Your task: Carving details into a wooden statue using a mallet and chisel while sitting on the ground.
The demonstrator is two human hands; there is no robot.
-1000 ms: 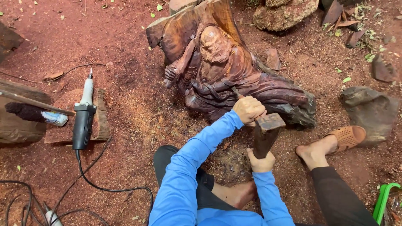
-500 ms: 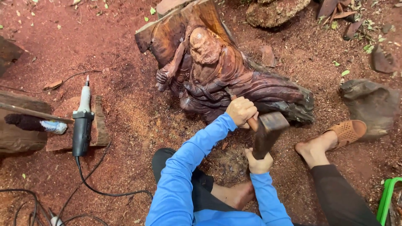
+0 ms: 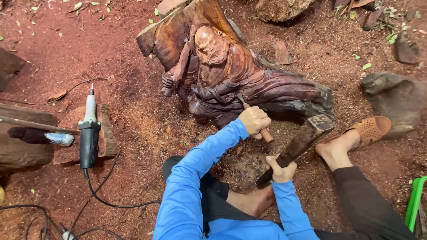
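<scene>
Chisel (image 3: 260,126) gripped in closed left hand (image 3: 254,121), tip against wooden figure carving (image 3: 222,75). Right hand (image 3: 281,170) clenched around wooden mallet (image 3: 297,144), just right of chisel.

Ground (image 3: 133,53): red dirt, sawdust all over. Wood carving (image 3: 231,80) lies on it as the landmark. Left of carving: corded die grinder (image 3: 89,133) on a wood slab (image 3: 104,133), cable (image 3: 106,200) trailing toward the camera. Right of carving: dark rock (image 3: 393,100). Behind it: another rock (image 3: 280,9), scattered leaves.
</scene>
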